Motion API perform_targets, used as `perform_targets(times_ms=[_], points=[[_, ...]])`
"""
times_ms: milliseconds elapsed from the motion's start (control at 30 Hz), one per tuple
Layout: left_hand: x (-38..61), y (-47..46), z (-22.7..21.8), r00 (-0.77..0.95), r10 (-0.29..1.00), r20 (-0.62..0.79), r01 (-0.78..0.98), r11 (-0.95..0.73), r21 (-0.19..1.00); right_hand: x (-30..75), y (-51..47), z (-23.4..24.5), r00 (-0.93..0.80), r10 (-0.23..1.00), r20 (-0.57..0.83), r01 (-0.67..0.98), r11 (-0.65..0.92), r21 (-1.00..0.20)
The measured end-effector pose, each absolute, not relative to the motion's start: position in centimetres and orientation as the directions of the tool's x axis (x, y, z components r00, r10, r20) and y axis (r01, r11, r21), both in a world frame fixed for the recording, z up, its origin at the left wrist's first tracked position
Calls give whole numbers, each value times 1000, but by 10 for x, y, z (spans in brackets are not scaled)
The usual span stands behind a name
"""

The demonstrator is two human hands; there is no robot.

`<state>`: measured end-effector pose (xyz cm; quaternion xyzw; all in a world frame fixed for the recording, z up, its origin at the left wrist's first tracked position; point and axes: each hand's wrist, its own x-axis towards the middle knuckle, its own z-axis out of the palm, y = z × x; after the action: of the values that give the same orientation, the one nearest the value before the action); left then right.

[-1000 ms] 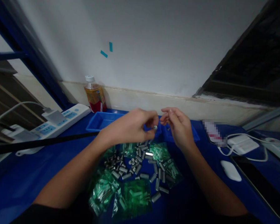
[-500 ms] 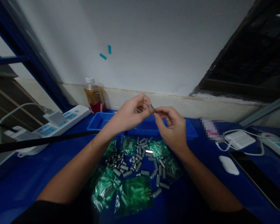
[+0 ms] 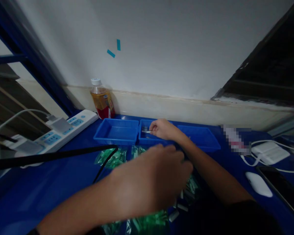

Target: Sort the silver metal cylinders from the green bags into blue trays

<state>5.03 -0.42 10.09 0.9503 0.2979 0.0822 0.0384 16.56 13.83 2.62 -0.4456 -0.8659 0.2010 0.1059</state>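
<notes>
1. Metal piece [image 3: 147, 131], slim and pale silver, juts from the fingertips of the right hand [image 3: 161, 129] toward 9 o'clock, inside the middle blue tray [image 3: 149, 141].
2. Right thumb and fingers are drawn to a narrow pinch on it, the wrist coming in over the tray from 4 o'clock.
3. Left hand [image 3: 154, 179] hangs at 6 o'clock from that tray, blurred, back upward, fingers partly bent; its fingertips are hidden, so I cannot tell whether it has hold of anything.
4. Around the middle tray, the left blue tray [image 3: 119, 132] sits at 9 o'clock and the right blue tray [image 3: 203, 137] at 3 o'clock; a green bag [image 3: 115, 156] lies at 8 o'clock and loose metal cylinders [image 3: 173, 215] near 5 o'clock.
5. Half a second earlier, both hands meet above the trays over a small metal part; now they are apart, the right lowered into the middle tray, the left pulled back over the pile and covering most of it.
</notes>
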Motion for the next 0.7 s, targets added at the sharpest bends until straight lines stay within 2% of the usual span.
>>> perform_targets(times_ms=[33, 100, 133, 200, 267, 367, 500, 567, 700], points=[[60, -16, 96, 882, 471, 23, 461, -873, 160, 160, 142, 24, -594, 804, -38, 741, 528, -414], [79, -33, 85, 829, 501, -249, 547, -820, 170, 149, 145, 21, -616, 780, -112, 767, 562, -309], [87, -38, 79, 800, 511, -313, 575, -802, 161, 145, 146, 21, -625, 770, -125, 771, 586, -248], [100, -40, 68, 753, 554, -354, 623, -773, 116, 139, 146, 22, -636, 764, -110, 771, 621, -143], [107, -36, 56, 738, 590, -327, 642, -764, 70, 136, 145, 23, -632, 768, -101, 775, 626, -93], [108, -30, 38, 752, 610, -250, 641, -765, 65, 138, 138, 28, -602, 796, -56, 791, 586, -177], [102, -24, 30, 751, 624, -216, 650, -757, 72, 160, 107, 39, -535, 826, 178, 719, 556, -417], [98, -20, 32, 763, 609, -217, 637, -765, 93, 178, 86, 45, -503, 828, 247, 664, 553, -504], [94, -12, 42, 794, 569, -213, 599, -792, 117, 210, 59, 51, -493, 833, 251, 636, 542, -549]])
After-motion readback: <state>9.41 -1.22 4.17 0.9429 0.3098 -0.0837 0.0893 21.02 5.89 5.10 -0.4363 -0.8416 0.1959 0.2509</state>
